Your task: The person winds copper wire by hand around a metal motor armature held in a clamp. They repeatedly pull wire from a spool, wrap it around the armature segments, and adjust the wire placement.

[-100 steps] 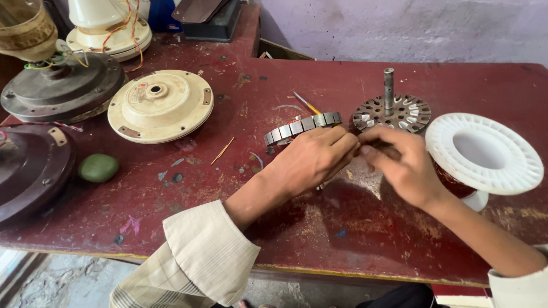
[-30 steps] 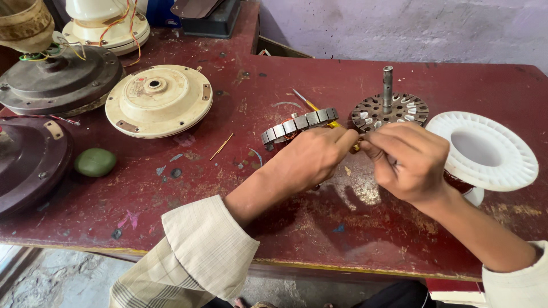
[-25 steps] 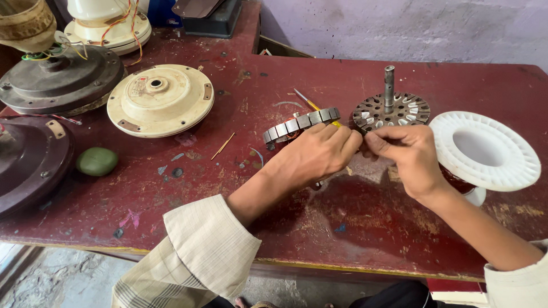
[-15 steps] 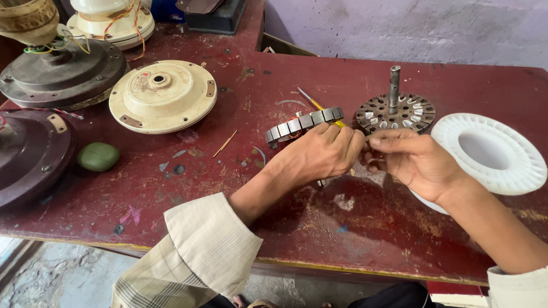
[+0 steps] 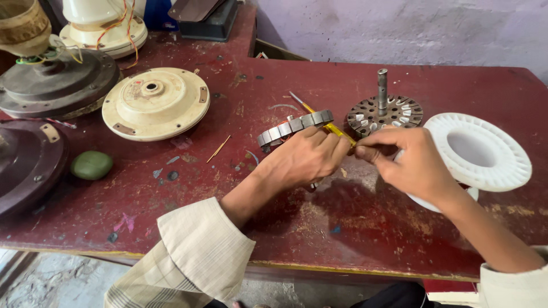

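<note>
A ringed metal stator (image 5: 294, 126) is propped on edge mid-table, steadied by the left hand (image 5: 305, 159), whose fingers are curled over its rim — likely so the slots face the right hand (image 5: 414, 162). The right fingertips are pinched shut on something small and hidden; what it is cannot be told. A yellow-handled tool (image 5: 319, 117) lies under the ring. One shafted rotor disc (image 5: 383, 111) and one white plastic spool (image 5: 485, 157) sit just right — two cream covers and two dark housings are left of them on the red table (image 5: 354, 228).
</note>
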